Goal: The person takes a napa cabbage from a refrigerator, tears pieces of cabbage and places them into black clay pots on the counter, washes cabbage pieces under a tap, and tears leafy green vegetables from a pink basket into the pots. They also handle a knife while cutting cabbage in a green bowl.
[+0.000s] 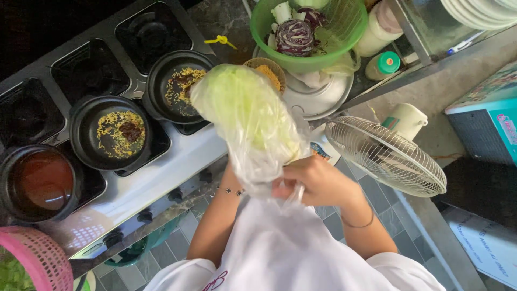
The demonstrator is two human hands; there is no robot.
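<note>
Head view: bagged cabbage [245, 116] above fingers [288, 188]

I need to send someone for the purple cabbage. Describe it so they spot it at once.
Start at the steel stove with its black pots. Beyond its far right end stands a bright green plastic basket on a metal bowl. The purple cabbage lies inside, the only dark, white-veined piece among pale leaves.

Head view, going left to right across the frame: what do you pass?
Pink basket → pot of brown liquid → black pan with yellow bits → bagged cabbage → white fan → teal cabinet.
</note>
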